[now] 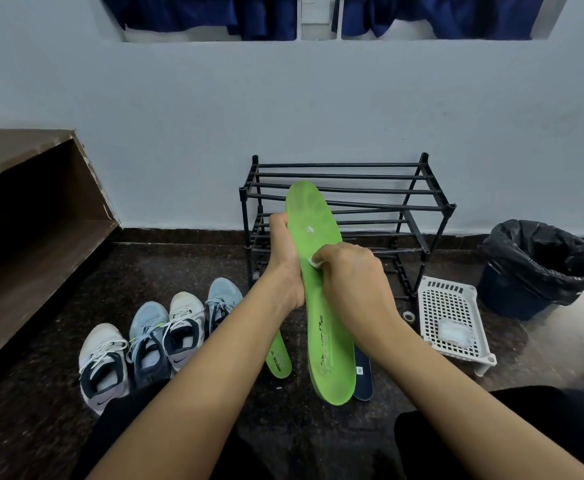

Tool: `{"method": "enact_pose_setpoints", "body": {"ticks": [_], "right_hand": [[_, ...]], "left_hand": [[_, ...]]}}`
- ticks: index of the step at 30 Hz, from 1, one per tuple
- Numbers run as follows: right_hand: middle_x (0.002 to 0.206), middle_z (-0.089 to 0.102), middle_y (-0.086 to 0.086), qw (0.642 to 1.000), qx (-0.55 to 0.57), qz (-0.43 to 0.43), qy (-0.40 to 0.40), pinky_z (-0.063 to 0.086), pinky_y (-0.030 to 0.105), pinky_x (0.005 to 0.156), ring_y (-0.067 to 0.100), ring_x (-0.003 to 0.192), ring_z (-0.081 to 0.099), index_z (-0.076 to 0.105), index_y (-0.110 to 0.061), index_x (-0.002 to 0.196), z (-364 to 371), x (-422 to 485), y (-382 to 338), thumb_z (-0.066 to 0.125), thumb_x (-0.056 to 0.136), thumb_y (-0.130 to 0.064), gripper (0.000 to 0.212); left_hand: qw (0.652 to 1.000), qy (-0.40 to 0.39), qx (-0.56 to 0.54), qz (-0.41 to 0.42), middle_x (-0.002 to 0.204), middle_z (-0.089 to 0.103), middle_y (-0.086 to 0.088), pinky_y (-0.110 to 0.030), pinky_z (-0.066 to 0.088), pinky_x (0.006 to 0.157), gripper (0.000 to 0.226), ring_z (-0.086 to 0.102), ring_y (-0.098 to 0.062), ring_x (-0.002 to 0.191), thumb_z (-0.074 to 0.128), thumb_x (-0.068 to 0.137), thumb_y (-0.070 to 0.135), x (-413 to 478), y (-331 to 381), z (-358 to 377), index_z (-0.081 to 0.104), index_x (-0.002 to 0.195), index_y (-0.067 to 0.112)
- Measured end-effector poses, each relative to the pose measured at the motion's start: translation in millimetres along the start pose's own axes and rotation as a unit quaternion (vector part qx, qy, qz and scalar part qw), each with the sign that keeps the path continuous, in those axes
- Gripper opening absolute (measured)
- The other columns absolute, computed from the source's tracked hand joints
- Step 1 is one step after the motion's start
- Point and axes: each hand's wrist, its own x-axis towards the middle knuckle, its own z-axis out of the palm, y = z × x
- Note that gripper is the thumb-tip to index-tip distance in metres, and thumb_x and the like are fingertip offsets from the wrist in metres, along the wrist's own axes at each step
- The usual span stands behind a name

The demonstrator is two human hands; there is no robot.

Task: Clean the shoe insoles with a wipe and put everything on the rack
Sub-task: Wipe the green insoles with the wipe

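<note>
My left hand grips a long green insole by its left edge and holds it upright in front of me. My right hand pinches a small white wipe and presses it against the insole's middle. A second green insole lies on the floor below my left forearm. A dark blue insole lies on the floor, partly hidden behind the held one. The black two-tier rack stands against the wall behind the insole, with nothing on its bars.
Several sneakers stand in a row on the dark floor at the left. A white perforated basket holding a wipe packet sits right of the rack. A bin with a black liner is further right. A wooden ledge rises at far left.
</note>
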Motion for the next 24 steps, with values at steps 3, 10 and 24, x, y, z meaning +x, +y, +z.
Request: {"method": "enact_pose_setpoints", "body": {"ticks": [3, 10, 24], "right_hand": [[0.101, 0.064, 0.009, 1.000, -0.010, 0.010, -0.006, 0.048, 0.039, 0.077, 0.030, 0.094, 0.056, 0.068, -0.012, 0.106, -1.5, 3.6, 2.9, 0.046, 0.089, -0.002, 0.030], [0.102, 0.065, 0.008, 1.000, -0.011, 0.014, -0.009, 0.047, 0.037, 0.078, 0.029, 0.095, 0.056, 0.068, -0.014, 0.107, -1.9, 1.8, 0.9, 0.045, 0.088, 0.000, 0.033], [0.104, 0.067, 0.007, 1.000, 0.007, 0.019, 0.001, 0.045, 0.035, 0.081, 0.027, 0.099, 0.057, 0.068, -0.015, 0.107, -1.3, 5.2, 3.3, 0.048, 0.088, -0.001, 0.031]], "left_hand": [[1.000, -0.021, 0.012, -0.010, 0.048, 0.040, 0.004, -0.019, 0.026, 0.044, 0.051, 0.037, -0.013, 0.039, 0.031, 0.088, 0.043, -1.6, -3.9, 1.6, 0.042, 0.045, 0.019], [1.000, -0.014, 0.016, -0.018, 0.058, 0.049, 0.000, -0.025, 0.032, 0.051, 0.050, 0.044, -0.016, 0.051, 0.032, 0.089, 0.054, -3.0, -0.6, 0.2, 0.051, 0.061, 0.017], [0.999, -0.019, 0.038, -0.028, 0.064, 0.056, -0.003, -0.027, 0.039, 0.056, 0.057, 0.052, -0.019, 0.057, 0.027, 0.093, 0.059, -9.0, -5.7, 0.9, 0.057, 0.071, 0.015]]}}
